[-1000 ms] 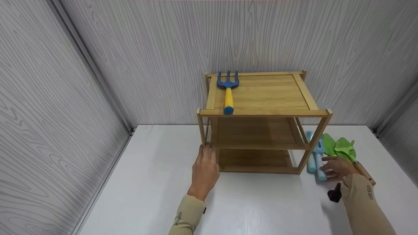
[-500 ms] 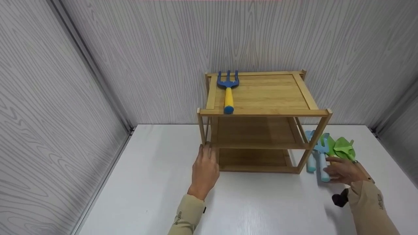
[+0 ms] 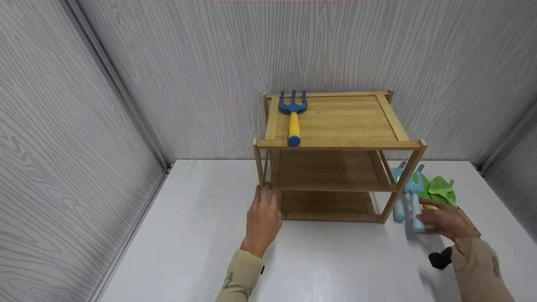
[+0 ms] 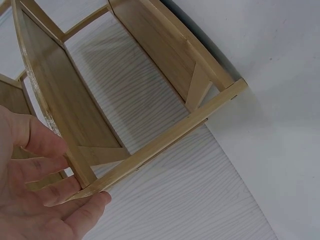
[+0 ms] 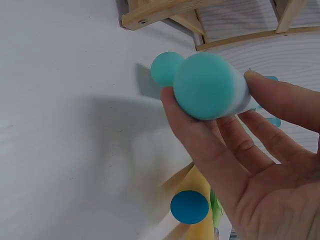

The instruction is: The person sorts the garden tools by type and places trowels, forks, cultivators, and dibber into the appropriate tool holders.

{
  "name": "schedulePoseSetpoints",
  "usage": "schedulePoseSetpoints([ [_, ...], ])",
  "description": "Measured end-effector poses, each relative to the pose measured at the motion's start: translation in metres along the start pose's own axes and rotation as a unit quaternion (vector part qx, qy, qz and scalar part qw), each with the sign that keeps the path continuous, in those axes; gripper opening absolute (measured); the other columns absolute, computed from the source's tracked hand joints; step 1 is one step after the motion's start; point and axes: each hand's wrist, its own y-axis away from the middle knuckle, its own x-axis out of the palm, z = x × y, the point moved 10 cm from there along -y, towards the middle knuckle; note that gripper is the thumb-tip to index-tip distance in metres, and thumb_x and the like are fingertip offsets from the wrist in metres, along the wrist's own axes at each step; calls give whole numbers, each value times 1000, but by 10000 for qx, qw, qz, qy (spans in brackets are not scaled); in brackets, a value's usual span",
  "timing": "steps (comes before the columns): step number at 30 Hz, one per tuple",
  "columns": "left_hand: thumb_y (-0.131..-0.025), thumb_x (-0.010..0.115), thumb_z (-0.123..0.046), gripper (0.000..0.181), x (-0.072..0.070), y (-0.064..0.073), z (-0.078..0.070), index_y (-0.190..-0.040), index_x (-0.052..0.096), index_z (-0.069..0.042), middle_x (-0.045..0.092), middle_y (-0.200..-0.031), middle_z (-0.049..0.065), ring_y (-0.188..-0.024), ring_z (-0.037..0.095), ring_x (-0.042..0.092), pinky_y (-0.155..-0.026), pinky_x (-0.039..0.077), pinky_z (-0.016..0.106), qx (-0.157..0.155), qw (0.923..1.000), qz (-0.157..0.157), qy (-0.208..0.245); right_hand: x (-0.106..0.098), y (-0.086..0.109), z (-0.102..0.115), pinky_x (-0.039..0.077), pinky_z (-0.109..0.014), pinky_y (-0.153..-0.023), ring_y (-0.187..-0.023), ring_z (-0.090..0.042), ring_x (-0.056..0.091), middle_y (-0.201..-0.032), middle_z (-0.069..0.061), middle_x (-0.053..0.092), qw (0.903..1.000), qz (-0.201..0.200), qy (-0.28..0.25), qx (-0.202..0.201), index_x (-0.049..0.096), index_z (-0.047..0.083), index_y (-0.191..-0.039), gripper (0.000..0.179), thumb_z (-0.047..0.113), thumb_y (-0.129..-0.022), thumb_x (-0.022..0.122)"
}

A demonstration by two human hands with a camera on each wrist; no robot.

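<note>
A light-blue toy hand fork (image 3: pixel 415 205) with a teal handle end (image 5: pixel 202 86) is pinched between thumb and fingers of my right hand (image 3: pixel 447 220). Its tines point away and tilt up beside the rack. A second light-blue tool (image 3: pixel 399 211) lies just left of it, partly hidden by a rack post. My left hand (image 3: pixel 264 218) touches the left front post of the wooden three-tier rack (image 3: pixel 340 144), fingers fairly straight in the head view. In the left wrist view its thumb lies near a shelf edge. A blue fork with a yellow handle (image 3: pixel 293 126) lies on the top tier.
Green-bladed tools (image 3: pixel 441 191) lie right of the rack, partly behind my right hand. A yellow handle with a blue end (image 5: pixel 190 207) shows below that hand. Grey wood-grain panels (image 3: pixel 209 75) stand behind and beside the white table (image 3: pixel 201 235).
My right hand has closed on the light-blue fork's handle and shifted slightly right. The fork has moved right and its tines have risen. My left hand and the rack look unchanged.
</note>
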Motion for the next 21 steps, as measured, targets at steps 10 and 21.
schedulePoseSetpoints([
  [10, -89, 69, 4, 43, 1, 0, 2, -129, 58, 14, 54, -132, 29, -122, 47, 56, -97, 54, 42, -108, 9998, 142, 41, 3, 3, -2, 58, -36, -87, -95, -7, 62, -157, -41, 8, 9999, 32, -26, -137, 6, -10, -157, 81, 10, -100, 60],
  [21, -88, 69, 6, 41, 3, 0, 2, -126, 58, 14, 53, -132, 30, -121, 50, 56, -94, 56, 43, -157, 9996, 208, 128, 10, 12, 9, 58, -39, -85, -98, -8, 60, -153, -38, 19, 9986, -43, 166, -497, 11, -9, -157, 78, 10, -100, 61],
])
